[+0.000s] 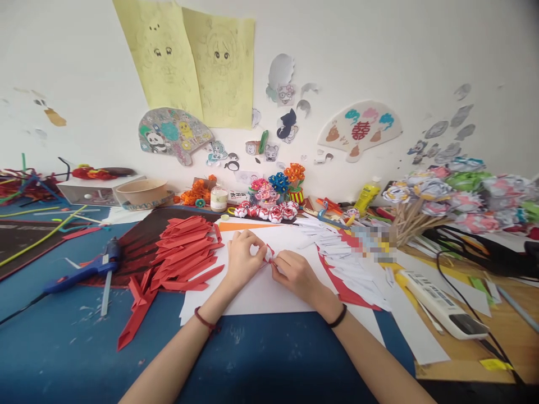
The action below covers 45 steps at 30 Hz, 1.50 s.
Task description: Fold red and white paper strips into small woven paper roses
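Note:
Between my two hands is a small red-and-white folded paper flower, partly hidden by the fingers. My left hand pinches it from the left with thumb and forefinger. From the right, my right hand has its fingertips closed on the flower's edge. Both hands are just above white paper sheets. A heap of folded red paper strips lies left of my left hand. Folded white paper strips are spread to the right of my right hand. Several finished red-and-white paper flowers sit in a row behind.
A blue glue gun rests at the left on the blue mat. A beige bowl stands behind it. At the right are a white power strip with a dark cord, a yellow bottle and bunched paper flowers.

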Motion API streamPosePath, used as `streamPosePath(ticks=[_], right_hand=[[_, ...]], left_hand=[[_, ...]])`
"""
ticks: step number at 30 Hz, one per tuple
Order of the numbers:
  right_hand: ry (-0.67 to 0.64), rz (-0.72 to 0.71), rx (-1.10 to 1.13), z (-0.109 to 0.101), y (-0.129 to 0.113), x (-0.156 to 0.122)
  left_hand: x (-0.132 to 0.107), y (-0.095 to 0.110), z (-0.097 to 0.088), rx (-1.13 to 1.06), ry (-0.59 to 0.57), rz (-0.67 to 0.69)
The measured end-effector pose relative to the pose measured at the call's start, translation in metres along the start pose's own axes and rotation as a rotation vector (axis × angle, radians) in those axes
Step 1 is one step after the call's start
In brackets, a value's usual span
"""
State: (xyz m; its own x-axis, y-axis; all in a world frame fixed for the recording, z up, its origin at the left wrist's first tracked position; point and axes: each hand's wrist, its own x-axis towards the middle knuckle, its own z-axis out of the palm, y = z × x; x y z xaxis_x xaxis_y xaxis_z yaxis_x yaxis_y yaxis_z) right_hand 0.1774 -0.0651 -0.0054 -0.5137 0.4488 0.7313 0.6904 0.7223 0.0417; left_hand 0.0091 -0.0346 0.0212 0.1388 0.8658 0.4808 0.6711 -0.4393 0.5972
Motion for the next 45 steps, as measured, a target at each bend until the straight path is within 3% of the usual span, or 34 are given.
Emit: streamPosePath(ticks=[8, 14, 19, 24, 31, 36, 40, 45], right_hand=[[-0.011, 0.086, -0.034, 0.007, -0.001, -0.004], [-0.058, 0.094, 0.018, 0.011, -0.002, -0.005], [-0.068, 0.104, 0.026, 0.011, -0.004, -0.005], [-0.17, 0.137, 0.109, 0.0, 0.001, -0.006], [-0.073, 0.397, 0.173, -0.021, 0.016, -0.001], [-0.113, 0.51, 0.298, -0.014, 0.02, -0.002], [-0.167, 0.492, 0.364, -0.004, 0.023, -0.007], [-0.127, 0.58, 0.378, -0.002, 0.027, -0.008]], left_hand=[[0.0, 0.002, -0.002, -0.016, -0.078, 0.045], [-0.003, 0.0, 0.003, 0.034, 0.022, 0.074], [-0.004, 0.0, 0.004, 0.062, 0.036, 0.097], [0.001, -0.007, 0.0, 0.043, -0.063, 0.096], [0.007, -0.016, -0.008, 0.016, -0.124, 0.055], [0.006, -0.015, -0.012, -0.001, -0.15, 0.093], [0.004, -0.015, -0.011, 0.023, -0.151, 0.114], [0.003, -0.012, -0.012, 0.038, -0.134, 0.176]])
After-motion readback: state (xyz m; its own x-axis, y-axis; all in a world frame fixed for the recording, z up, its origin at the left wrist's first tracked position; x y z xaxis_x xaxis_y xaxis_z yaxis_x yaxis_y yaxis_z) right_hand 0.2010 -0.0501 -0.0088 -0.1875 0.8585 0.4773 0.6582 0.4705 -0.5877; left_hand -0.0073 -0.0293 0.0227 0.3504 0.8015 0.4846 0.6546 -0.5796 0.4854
